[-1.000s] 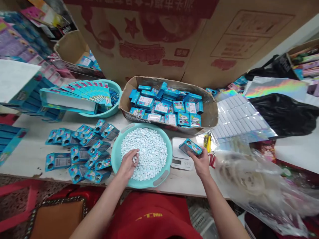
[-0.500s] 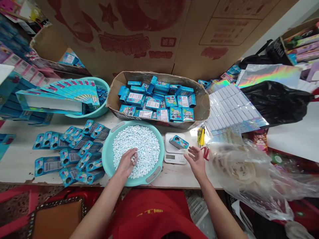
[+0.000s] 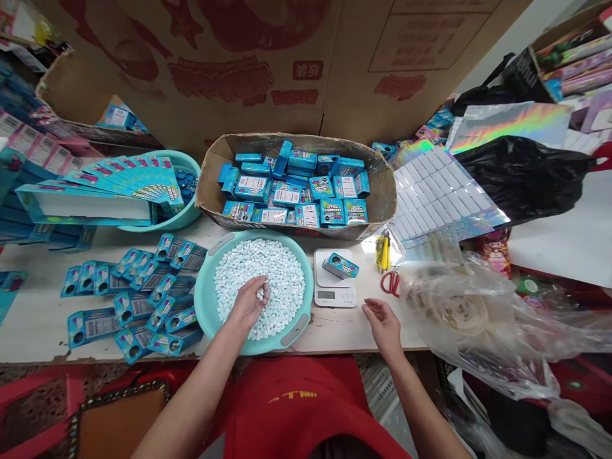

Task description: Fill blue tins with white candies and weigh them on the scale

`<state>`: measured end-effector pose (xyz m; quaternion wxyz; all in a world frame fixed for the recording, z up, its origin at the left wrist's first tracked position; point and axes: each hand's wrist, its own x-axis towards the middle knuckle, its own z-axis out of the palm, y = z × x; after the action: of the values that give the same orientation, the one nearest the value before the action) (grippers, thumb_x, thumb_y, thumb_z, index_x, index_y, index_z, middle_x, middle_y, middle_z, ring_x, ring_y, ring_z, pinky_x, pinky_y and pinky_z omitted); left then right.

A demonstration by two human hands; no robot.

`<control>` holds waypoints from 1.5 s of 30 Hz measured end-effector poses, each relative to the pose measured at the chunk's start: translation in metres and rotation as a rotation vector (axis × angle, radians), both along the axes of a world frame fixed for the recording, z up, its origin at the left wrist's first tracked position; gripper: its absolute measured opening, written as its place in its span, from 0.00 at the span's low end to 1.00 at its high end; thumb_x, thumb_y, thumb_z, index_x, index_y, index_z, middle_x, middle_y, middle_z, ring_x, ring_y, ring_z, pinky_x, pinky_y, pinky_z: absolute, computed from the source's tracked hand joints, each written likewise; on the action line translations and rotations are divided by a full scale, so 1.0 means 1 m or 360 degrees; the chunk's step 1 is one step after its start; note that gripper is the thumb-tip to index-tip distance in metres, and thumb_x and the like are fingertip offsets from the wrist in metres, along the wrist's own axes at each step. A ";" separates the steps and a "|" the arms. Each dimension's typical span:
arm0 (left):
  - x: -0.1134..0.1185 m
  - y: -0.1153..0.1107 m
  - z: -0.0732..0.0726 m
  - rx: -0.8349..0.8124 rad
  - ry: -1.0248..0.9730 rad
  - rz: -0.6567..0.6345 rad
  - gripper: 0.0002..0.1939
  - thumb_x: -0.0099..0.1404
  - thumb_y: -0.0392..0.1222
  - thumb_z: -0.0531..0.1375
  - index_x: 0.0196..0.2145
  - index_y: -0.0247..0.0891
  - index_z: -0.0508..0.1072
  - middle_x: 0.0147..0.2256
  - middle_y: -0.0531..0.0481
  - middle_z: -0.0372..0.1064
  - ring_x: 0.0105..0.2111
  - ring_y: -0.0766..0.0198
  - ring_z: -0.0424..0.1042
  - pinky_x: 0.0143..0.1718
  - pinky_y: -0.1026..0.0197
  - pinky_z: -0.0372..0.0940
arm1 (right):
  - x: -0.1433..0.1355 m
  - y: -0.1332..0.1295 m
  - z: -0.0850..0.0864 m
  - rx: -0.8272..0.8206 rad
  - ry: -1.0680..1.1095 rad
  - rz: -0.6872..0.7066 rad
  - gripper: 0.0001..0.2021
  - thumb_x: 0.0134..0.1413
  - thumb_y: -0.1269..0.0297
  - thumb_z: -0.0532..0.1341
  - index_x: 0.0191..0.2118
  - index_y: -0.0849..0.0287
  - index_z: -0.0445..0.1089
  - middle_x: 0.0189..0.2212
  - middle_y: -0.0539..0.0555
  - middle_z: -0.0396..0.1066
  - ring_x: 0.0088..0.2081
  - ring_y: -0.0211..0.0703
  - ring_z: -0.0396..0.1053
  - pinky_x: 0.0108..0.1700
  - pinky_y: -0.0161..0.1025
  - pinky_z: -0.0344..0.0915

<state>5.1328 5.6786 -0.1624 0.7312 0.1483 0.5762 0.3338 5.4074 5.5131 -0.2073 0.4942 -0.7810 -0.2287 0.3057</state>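
My left hand (image 3: pixel 250 302) is over the teal basin (image 3: pixel 205 299), its fingers curled round a few white candies. Beneath it, small pale candies (image 3: pixel 282 274) fill much of the basin. To the right, a white kitchen scale (image 3: pixel 335 296) carries one small blue candy box (image 3: pixel 341 265), lying tilted with a round hole in its end. My right hand (image 3: pixel 383 326) hovers by the table near the scale's lower right, fingers loosely bent and slightly apart, holding nothing. Left of the basin lie several blue boxes (image 3: pixel 136 306) with round holes showing.
Behind the basin stands a cardboard box (image 3: pixel 210 178) full of blue boxes. A teal bowl (image 3: pixel 186 220) with folded cartons is at left. Yellow-handled cutters (image 3: pixel 384 252), red scissors (image 3: pixel 390 284), sticker sheets (image 3: pixel 440 191) and a clear plastic bag (image 3: pixel 459 299) lie right.
My right hand has drawn back from beside the box on the scale, down toward the table's front edge. My left hand has shifted slightly right within the basin, still holding candies.
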 end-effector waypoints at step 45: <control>0.007 0.018 0.101 0.1679 0.0761 -0.1227 0.10 0.59 0.33 0.56 0.33 0.44 0.76 0.32 0.49 0.69 0.35 0.59 0.65 0.39 0.61 0.58 | -0.094 0.090 0.094 0.0306 -0.0232 0.1035 0.13 0.48 0.60 0.65 0.41 0.54 0.69 0.38 0.52 0.71 0.41 0.48 0.68 0.43 0.43 0.64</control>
<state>5.1394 5.6964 -0.0611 0.4808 0.7473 0.3884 0.2438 5.3130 5.6028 -0.1134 0.4245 -0.6370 -0.5280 0.3677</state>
